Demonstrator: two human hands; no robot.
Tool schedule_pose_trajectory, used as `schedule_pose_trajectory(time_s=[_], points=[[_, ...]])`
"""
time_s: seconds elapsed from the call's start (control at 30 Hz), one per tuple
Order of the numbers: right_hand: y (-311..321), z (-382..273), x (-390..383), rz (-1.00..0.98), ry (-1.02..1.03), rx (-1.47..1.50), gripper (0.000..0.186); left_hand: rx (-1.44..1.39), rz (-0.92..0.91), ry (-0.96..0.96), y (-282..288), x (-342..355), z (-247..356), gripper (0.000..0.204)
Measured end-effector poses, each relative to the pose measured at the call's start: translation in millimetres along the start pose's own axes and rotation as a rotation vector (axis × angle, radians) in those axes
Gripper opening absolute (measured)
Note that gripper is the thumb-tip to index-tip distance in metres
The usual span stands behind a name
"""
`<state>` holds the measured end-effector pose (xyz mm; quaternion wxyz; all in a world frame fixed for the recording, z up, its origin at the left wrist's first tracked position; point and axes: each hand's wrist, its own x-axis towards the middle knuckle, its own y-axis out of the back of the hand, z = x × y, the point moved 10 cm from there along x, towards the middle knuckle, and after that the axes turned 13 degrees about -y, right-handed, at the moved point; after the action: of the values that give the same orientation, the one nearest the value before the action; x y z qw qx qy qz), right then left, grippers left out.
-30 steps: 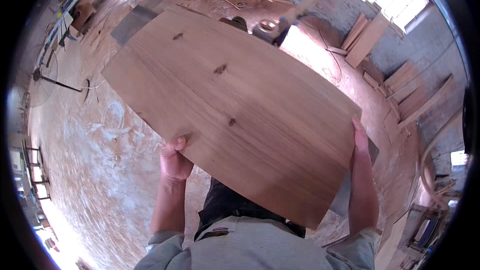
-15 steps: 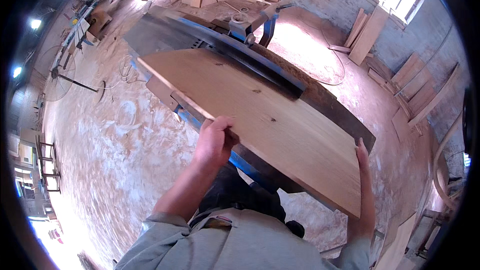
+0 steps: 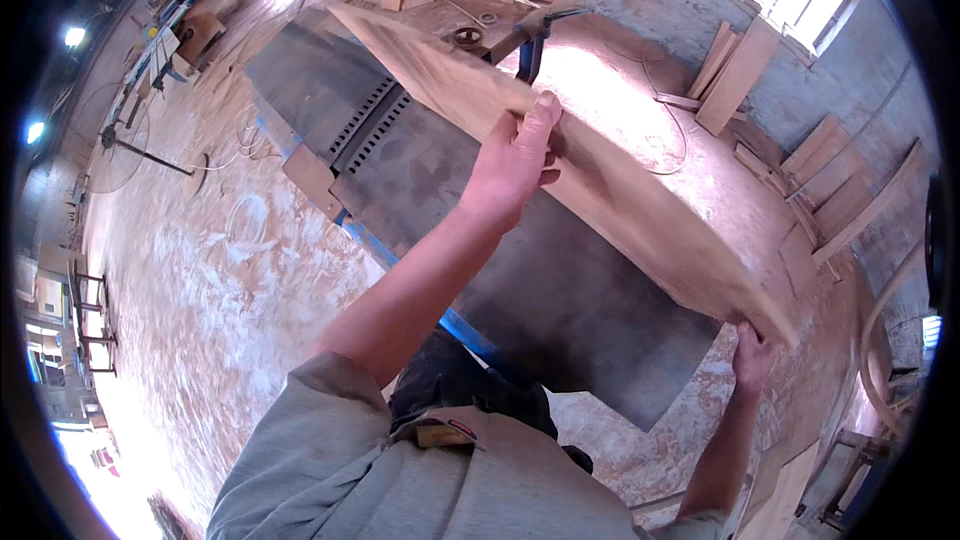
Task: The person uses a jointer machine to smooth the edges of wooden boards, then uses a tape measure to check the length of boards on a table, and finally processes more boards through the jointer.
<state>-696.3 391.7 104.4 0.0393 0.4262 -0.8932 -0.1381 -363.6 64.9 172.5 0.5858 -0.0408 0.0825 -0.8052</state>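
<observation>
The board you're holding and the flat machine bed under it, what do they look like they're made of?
The board looks like bare, unfinished wood: pale brown, matte, with faint grain and no sheen. The left hand grips its upper edge, the right hand its near end. The machine bed looks like metal: dull dark grey, flat, with a row of slots; probably steel or cast iron, though which one is unclear.

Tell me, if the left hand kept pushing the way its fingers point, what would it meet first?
The left hand already grips the board; its fingers point straight at the board's face, so it would only press harder against the board. Depth beyond is unclear.
</observation>
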Motion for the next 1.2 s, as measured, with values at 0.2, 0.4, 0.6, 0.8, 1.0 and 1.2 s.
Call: schedule_pose_trajectory(time_s=[0.2,0.4,0.6,0.8,1.0,1.2], points=[[21,32,59,0.164,-0.017,0.243,0.035,0.240,-0.033,-0.098,19,45,-145,0.097],[45,53,58,0.159,0.048,-0.078,0.035,0.119,-0.049,-0.204,-27,38,-169,0.103],[44,47,55,0.329,0.111,0.012,0.030,0.144,0.018,-0.240,-23,40,-175,0.103],[22,51,70,0.269,0.118,0.089,0.042,0.227,0.034,-0.221,7,59,-160,0.104],[-37,28,81,0.406,0.232,-0.723,0.048,0.188,0.033,-0.218,67,104,-146,0.106],[-125,13,115,0.151,0.011,0.425,0.057,0.197,0.076,-0.273,123,145,-129,0.104]])
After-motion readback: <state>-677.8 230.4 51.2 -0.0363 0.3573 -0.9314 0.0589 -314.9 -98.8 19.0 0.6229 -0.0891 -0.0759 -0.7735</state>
